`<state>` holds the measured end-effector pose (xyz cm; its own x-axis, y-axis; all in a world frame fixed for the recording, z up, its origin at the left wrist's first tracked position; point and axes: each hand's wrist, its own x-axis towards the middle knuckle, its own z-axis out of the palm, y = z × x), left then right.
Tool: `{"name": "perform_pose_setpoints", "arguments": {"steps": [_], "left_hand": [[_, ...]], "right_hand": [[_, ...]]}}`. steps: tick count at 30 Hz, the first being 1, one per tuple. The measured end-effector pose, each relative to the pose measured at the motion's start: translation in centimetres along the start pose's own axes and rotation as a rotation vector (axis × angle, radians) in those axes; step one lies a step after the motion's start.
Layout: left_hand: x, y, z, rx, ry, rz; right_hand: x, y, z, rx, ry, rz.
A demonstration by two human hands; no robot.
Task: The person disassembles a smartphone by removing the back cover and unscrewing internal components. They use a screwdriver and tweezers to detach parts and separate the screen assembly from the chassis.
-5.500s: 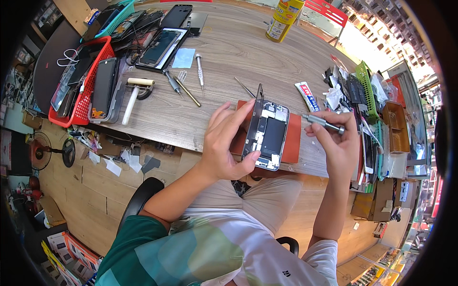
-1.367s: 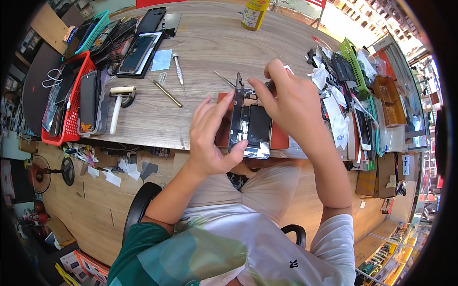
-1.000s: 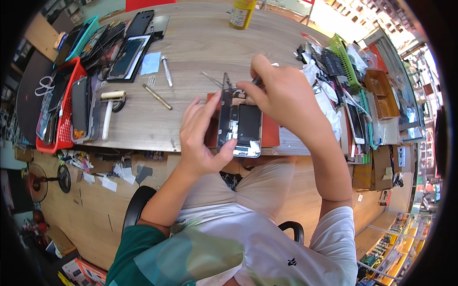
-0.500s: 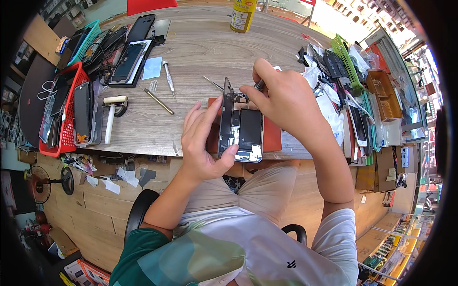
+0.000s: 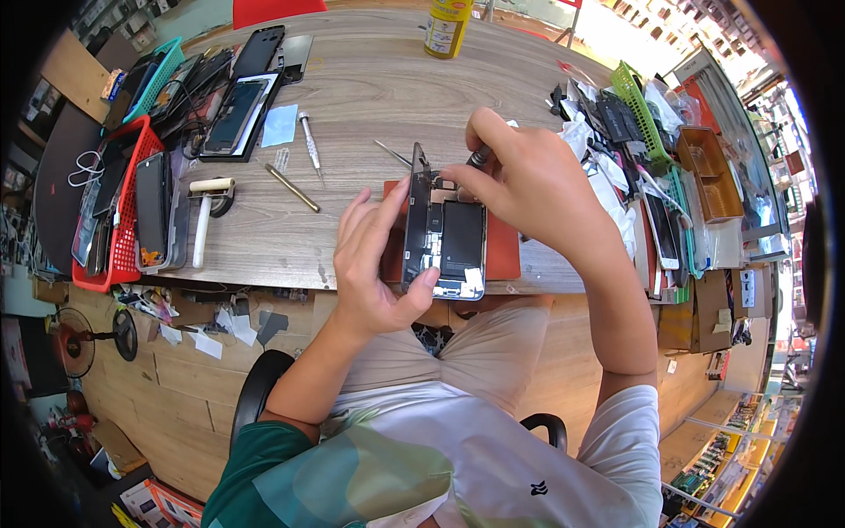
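Observation:
An opened phone (image 5: 461, 238) lies on a reddish-brown mat (image 5: 503, 251), its battery and inner parts bare. Its screen panel (image 5: 412, 224) is raised nearly upright along the left side. My left hand (image 5: 374, 260) grips the phone, fingers behind the panel and thumb over the lower inner edge. At the phone's top end, my right hand (image 5: 528, 180) reaches in with the thumb stretched toward the upper inner parts. A dark, short-handled tool (image 5: 479, 157) is tucked in its curled fingers; the tool's tip is hidden. Just beyond the panel lies a thin metal tool (image 5: 393, 151).
Left on the table are a screwdriver (image 5: 310, 145), a brass-coloured pen-like tool (image 5: 293, 187), a white roller (image 5: 204, 220) and a red basket (image 5: 132, 238) of phones. Phone parts and a green basket (image 5: 638, 114) crowd the right. A yellow can (image 5: 446, 31) stands far back.
My right hand has shifted very slightly, its thumb a little nearer the phone's top end. The left hand and the phone stay in place.

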<state>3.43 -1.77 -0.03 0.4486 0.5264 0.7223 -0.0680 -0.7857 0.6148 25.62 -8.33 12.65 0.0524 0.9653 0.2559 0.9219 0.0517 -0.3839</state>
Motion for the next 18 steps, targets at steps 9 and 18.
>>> {"name": "perform_pose_setpoints", "arguments": {"steps": [9, 18], "left_hand": [[-0.1, 0.0, -0.1, 0.000, 0.003, 0.003], [-0.1, 0.0, -0.2, 0.009, -0.003, -0.003]], "right_hand": [[-0.6, -0.1, 0.0, 0.029, 0.049, -0.065], [-1.1, -0.1, 0.2, 0.047, 0.031, 0.038]]}}
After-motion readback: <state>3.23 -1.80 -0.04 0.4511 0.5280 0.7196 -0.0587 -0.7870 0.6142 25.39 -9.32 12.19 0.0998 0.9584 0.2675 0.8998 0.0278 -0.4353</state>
